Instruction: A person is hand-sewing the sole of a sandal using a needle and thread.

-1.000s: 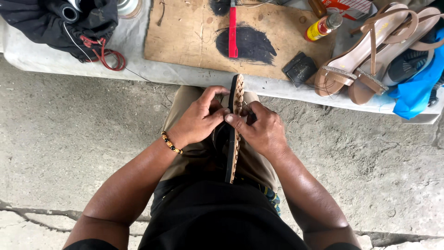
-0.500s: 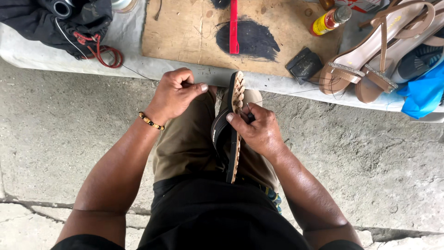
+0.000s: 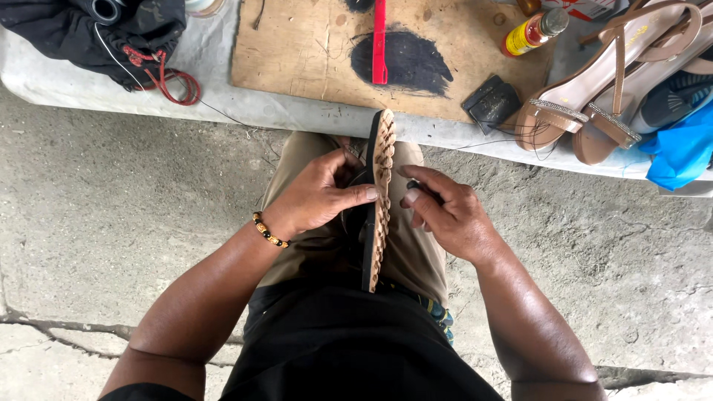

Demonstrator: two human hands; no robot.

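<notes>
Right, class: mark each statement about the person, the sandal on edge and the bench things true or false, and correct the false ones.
1. Both hands touch the sandal. True: the left hand and right hand press its two sides.
2. The sandal lies flat on the wooden board. False: it stands on edge over the person's lap.
3. A beaded bracelet is on the right wrist. False: the left wrist.
4. A red tool lies on the board's black patch. True.
5. The heeled sandals are blue. False: tan.
</notes>
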